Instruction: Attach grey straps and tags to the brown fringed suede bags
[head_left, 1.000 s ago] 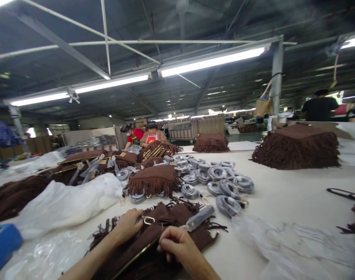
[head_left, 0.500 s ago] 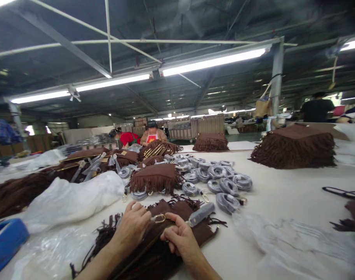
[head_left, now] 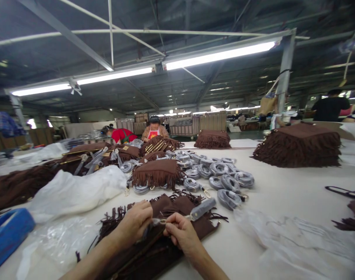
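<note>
A brown fringed suede bag (head_left: 177, 227) lies flat on the white table (head_left: 282, 186) right in front of me. My left hand (head_left: 134, 224) is closed over the bag's top edge, pinching a small wrapped piece by the metal ring. My right hand (head_left: 180, 232) is closed too, pinching the near end of a grey wrapped strap (head_left: 201, 208) that lies across the bag. The two hands almost touch at the ring.
A heap of grey wrapped coiled straps (head_left: 221, 175) lies beyond the bag, with another fringed bag (head_left: 157, 173) beside it. White plastic bags (head_left: 75, 190) sit left, a blue object (head_left: 8, 235) at far left, clear wrapping (head_left: 300, 241) right. Bag stacks (head_left: 298, 146) stand far right. Two people (head_left: 154, 130) work at the far end.
Both hands have drawn together over the bag's metal ring, and the bag has shifted slightly. The view has tilted a little.
</note>
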### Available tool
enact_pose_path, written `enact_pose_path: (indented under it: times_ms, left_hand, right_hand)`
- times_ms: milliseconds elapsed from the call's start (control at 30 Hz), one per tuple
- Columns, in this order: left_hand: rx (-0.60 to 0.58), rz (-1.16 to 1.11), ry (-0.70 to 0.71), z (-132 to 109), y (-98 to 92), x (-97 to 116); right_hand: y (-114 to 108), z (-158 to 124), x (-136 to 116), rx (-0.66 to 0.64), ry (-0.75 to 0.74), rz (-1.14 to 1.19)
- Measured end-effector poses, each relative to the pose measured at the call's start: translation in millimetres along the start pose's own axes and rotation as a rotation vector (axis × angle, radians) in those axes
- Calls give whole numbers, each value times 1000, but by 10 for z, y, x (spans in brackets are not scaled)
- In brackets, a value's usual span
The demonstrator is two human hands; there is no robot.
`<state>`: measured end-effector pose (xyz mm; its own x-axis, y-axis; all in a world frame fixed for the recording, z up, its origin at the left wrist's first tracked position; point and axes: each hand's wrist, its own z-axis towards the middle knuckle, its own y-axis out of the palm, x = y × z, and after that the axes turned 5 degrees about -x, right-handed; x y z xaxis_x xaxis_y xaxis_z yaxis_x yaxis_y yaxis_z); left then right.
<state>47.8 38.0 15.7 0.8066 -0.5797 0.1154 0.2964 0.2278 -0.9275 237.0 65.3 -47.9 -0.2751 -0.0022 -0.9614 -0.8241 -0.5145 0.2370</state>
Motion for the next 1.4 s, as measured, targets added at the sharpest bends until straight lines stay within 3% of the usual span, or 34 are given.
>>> enact_pose_path:
  times_ms: [267,467,700,833,967,1233,1400]
  left_hand:
    - [-72,-7,-171,68,-9,-25]
    - [-173,57,30,104,-27,15]
    - [-152,-4,17,25,-73,32]
    - [-185,160,-8,-10,-76,91]
    - [-130,240,-43,8,34,39]
    - [67,18,-289,-37,122,-199]
    - [86,26,-267,-30,166,-170]
  right_hand:
    - [-8,-26,-10,20,19,-25]
    - [-1,-22,-16,24,29,-3]
    - [-13,-20,-17,33,50,1]
    - [-16,-17,-14,21,56,34]
    - [8,-10,-15,35,15,38]
    - [92,0,71,121,-153,-55]
    - [100,7,92,123,-154,-91]
